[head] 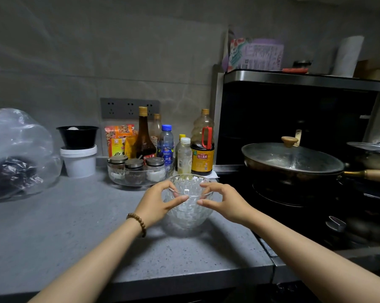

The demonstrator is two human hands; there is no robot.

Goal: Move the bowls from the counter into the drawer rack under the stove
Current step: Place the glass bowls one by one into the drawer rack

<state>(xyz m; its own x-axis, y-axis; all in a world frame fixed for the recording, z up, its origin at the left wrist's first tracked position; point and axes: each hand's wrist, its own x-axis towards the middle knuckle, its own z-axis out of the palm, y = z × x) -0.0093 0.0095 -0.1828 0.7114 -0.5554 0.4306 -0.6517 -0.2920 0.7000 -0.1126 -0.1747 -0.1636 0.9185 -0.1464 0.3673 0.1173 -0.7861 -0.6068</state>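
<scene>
A home kitchen — a grey counter (75, 226) crowded with sauce bottles (143, 136) and spice jars (134, 165). Beside it, a stove (294, 206) carries a lidded pan (291, 162).

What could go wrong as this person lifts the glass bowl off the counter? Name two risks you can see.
1. The glass bowl is held only by fingertips of the left hand and right hand at its rim; smooth glass might slip.
2. Bottles and the spice jar tray stand close behind it, so a careless lift could knock them.

both hands (156, 203) around glass bowl (190, 212) on counter (75, 232)
</scene>
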